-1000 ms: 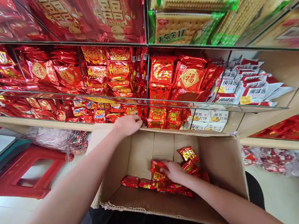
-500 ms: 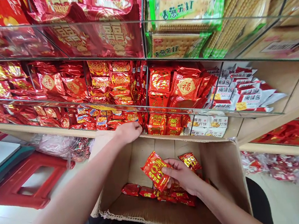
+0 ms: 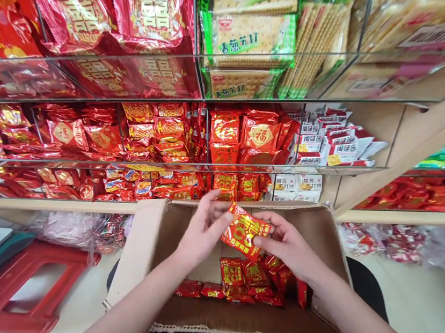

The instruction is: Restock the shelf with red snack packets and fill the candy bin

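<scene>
Hands meet over an open cardboard box (image 3: 329,240): the left hand (image 3: 204,233) and right hand (image 3: 286,242) each close a grip on one red-and-gold snack packet (image 3: 245,230), held between them. More red packets (image 3: 252,279) lie below; stocked glass shelves (image 3: 246,163) stand just beyond.

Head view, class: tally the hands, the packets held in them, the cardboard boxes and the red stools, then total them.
hands: 2 (left hand, right hand)
red packet, held: 1
cardboard box: 1
red stool: 1
Total: 5
</scene>
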Demonstrator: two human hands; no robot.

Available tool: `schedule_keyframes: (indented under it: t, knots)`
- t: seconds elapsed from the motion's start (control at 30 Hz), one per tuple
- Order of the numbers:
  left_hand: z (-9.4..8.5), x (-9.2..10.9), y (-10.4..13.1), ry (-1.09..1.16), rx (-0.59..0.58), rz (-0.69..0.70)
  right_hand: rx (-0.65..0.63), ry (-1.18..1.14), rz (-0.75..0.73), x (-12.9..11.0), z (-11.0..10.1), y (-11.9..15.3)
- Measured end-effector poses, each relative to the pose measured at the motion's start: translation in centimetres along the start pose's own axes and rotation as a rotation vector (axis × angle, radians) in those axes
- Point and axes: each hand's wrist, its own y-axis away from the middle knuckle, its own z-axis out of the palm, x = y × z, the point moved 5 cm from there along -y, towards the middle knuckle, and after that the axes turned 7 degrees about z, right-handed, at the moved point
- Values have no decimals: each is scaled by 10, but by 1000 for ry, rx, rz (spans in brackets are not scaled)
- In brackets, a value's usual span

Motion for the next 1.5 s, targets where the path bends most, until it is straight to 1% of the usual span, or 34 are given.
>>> schedule_keyframes:
  t: [0.03,0.07,0.1,0.17,0.2,0.23,0.27,0.33,0.43,0.53,0.6,0.7,0.8,0.87,0.97,1.13,1.23,1.33,1.43,1.5]
  knots:
    - [10,-5,6,93,-24,-89,47,91,-32,-3,-2,1]
    - [17,-10,10,161,-19,-172,127,211,-88,-7,-5,2]
    - [22,-15,12,214,17,-244,232,354,-171,-12,-7,6]
    - [24,-23,10,279,143,-345,442,651,-386,-25,-8,16]
    - [24,-25,7,305,206,-385,509,773,-477,-29,-5,22]
    - [25,-26,4,332,253,-419,535,865,-533,-32,-2,26]
    - [26,-25,0,358,284,-445,533,925,-556,-33,0,28]
    - [32,-20,-8,392,314,-485,517,1006,-545,-34,2,28]
    - [44,-13,-18,416,276,-550,524,1166,-554,-38,-3,20]
    - [57,-10,-33,462,225,-568,496,1308,-561,-44,-15,7]
    - [62,-13,-45,501,251,-572,497,1323,-560,-49,-26,-2]
    - [67,-25,-67,525,296,-626,548,1315,-543,-55,-45,-15]
    - [71,-41,-88,524,311,-722,584,1290,-422,-51,-62,-28]
    - [75,-51,-99,529,314,-795,596,1270,-358,-45,-68,-34]
    - [79,-64,-111,543,346,-840,643,1327,-365,-40,-66,-34]
    - [80,-84,-127,593,513,-754,767,1441,-440,-38,-56,-27]
    - [79,-95,-133,631,601,-712,796,1441,-494,-36,-54,-25]
    - [77,-100,-137,645,681,-682,812,1423,-530,-34,-56,-26]
    - [78,-102,-139,652,712,-661,820,1407,-541,-31,-57,-26]
    - [81,-102,-141,660,698,-654,816,1397,-537,-30,-57,-27]
